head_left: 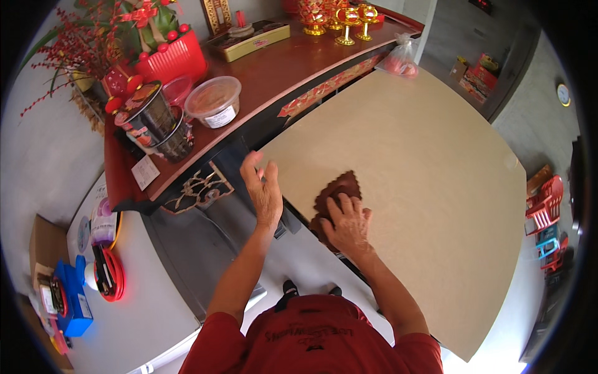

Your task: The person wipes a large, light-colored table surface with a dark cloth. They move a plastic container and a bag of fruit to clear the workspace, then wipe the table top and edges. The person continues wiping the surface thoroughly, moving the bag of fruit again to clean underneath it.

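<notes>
My right hand presses down on a dark brown cloth with a scalloped edge, its fingers bent over the bunched fabric. The cloth lies at the near left edge of a beige tabletop, and part of it is hidden beneath the hand. Raised off to the left of the cloth, my left hand has its thumb and fingers apart and holds nothing. It hovers just beyond the tabletop's left edge, near the front of a dark red altar table.
On the altar table stand a round lidded tub, black cylindrical containers, a red planter and gold cups. A plastic bag rests at the far tabletop edge. Red chairs stand right; a blue box sits left.
</notes>
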